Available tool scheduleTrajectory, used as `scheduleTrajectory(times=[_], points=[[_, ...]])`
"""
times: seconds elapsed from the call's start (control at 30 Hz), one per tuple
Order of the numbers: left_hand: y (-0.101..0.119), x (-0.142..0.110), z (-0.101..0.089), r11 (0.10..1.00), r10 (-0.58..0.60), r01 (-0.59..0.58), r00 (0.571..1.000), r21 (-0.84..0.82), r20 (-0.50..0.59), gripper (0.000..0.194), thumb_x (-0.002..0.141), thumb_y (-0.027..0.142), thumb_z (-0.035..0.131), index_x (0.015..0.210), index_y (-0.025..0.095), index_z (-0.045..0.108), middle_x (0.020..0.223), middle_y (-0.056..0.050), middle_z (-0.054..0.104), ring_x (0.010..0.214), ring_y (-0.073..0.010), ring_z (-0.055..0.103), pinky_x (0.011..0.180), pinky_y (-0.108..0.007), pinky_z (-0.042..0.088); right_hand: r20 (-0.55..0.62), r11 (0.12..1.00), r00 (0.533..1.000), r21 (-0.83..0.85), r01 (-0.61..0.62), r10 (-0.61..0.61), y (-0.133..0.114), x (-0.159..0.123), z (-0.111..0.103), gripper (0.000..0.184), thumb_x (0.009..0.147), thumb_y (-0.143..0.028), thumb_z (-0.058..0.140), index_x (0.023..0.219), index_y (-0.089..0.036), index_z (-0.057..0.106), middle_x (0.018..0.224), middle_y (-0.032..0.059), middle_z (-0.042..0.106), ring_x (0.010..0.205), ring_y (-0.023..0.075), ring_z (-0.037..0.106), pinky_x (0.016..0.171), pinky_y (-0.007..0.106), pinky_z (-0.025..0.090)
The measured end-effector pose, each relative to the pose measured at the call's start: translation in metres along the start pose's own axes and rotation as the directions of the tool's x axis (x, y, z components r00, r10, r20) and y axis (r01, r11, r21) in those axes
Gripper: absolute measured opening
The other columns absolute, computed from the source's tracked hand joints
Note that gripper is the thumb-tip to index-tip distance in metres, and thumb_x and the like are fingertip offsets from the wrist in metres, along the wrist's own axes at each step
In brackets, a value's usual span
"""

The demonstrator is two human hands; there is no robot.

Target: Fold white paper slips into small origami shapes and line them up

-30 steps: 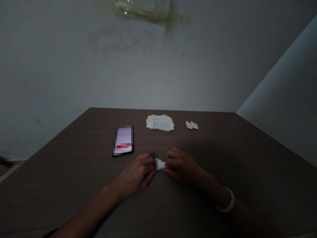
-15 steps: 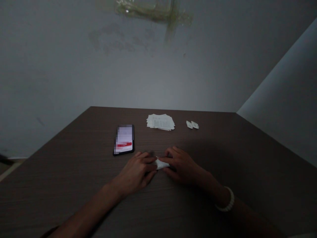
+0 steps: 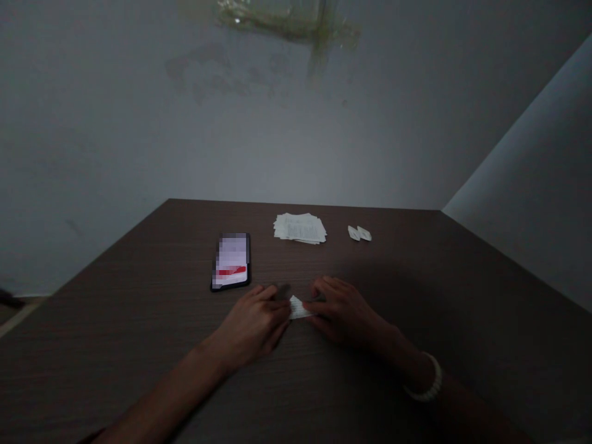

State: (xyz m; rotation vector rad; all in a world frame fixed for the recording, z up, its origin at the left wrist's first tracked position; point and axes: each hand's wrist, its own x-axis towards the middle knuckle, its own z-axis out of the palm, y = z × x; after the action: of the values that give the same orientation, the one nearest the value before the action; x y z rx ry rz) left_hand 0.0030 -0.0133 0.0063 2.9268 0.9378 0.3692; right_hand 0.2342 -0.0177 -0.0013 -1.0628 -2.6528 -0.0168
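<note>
A small folded piece of printed paper (image 3: 298,308) lies between my hands, low over the table, its top corner pointing up. My left hand (image 3: 259,317) pinches its left edge between thumb and fingers. On the other side my right hand (image 3: 345,311) grips the right end, with the index finger and thumb at the paper. Part of the paper is covered by the fingers of both hands. A white beaded bracelet (image 3: 432,377) circles my right wrist.
A phone with a lit screen (image 3: 231,259) lies left of my hands. Beyond them is a loose stack of printed paper sheets (image 3: 300,228). Two small folded paper pieces (image 3: 359,233) sit to its right on the brown table (image 3: 152,296). A wall stands behind the table.
My hands have shifted slightly apart, and more of the folded paper shows between them, including its pointed top corner. The phone, stack and small folded pieces stay in place.
</note>
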Motion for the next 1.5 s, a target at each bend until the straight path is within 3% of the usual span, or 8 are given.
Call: scheduleTrajectory(times=[0.2,0.5,0.9,1.1,1.5], points=[[-0.001,0.0,-0.001,1.0,0.001,-0.002,0.999,0.019,0.041,0.023,0.093,0.019,0.045,0.092,0.017,0.068,0.079,-0.007,0.066,0.084,-0.0245,0.054,0.072,-0.038,0.043,-0.017,0.999,1.0,0.037,0.015,-0.014,0.0,0.0,0.002,0.013,0.089,-0.026,0.058,0.081,-0.019,0.066,0.095,0.0055,0.056,0.086,0.0185,0.048,0.07,0.031,0.036],[-0.004,-0.001,-0.009,0.998,-0.006,0.008,0.999,-0.061,0.032,0.022,0.09,0.021,0.052,0.078,0.017,0.069,0.096,-0.006,0.066,0.091,-0.0241,0.052,0.078,-0.038,0.045,-0.008,0.997,1.0,0.08,-0.011,0.011,-0.001,-0.002,0.0,0.014,0.09,-0.027,0.056,0.086,-0.02,0.067,0.093,0.0056,0.057,0.086,0.0185,0.048,0.07,0.031,0.037],[-0.007,0.0,-0.003,0.965,-0.155,0.135,0.985,-0.227,-0.075,0.026,0.089,0.03,0.057,0.069,0.018,0.07,0.09,-0.006,0.064,0.089,-0.0211,0.053,0.077,-0.034,0.046,-0.038,0.965,0.993,0.24,-0.104,0.116,-0.002,0.001,0.004,0.012,0.088,-0.027,0.061,0.083,-0.018,0.067,0.091,0.0054,0.055,0.087,0.0177,0.049,0.073,0.03,0.04],[-0.009,0.002,0.005,0.926,-0.267,0.233,0.96,-0.298,-0.079,0.018,0.085,0.028,0.062,0.073,0.019,0.071,0.092,-0.005,0.063,0.094,-0.0227,0.053,0.08,-0.037,0.046,-0.054,0.933,0.977,0.312,-0.179,0.206,-0.001,0.003,0.012,0.011,0.084,-0.027,0.066,0.079,-0.018,0.066,0.089,0.004,0.056,0.085,0.0171,0.05,0.073,0.03,0.04],[-0.011,0.002,0.011,0.925,-0.301,0.267,0.949,-0.269,-0.092,0.016,0.082,0.031,0.066,0.073,0.017,0.068,0.093,-0.005,0.061,0.094,-0.0231,0.052,0.084,-0.039,0.044,-0.041,0.916,0.962,0.319,-0.245,0.271,-0.002,0.006,0.014,0.012,0.085,-0.028,0.065,0.08,-0.018,0.067,0.09,0.004,0.058,0.087,0.0168,0.052,0.076,0.03,0.041]])
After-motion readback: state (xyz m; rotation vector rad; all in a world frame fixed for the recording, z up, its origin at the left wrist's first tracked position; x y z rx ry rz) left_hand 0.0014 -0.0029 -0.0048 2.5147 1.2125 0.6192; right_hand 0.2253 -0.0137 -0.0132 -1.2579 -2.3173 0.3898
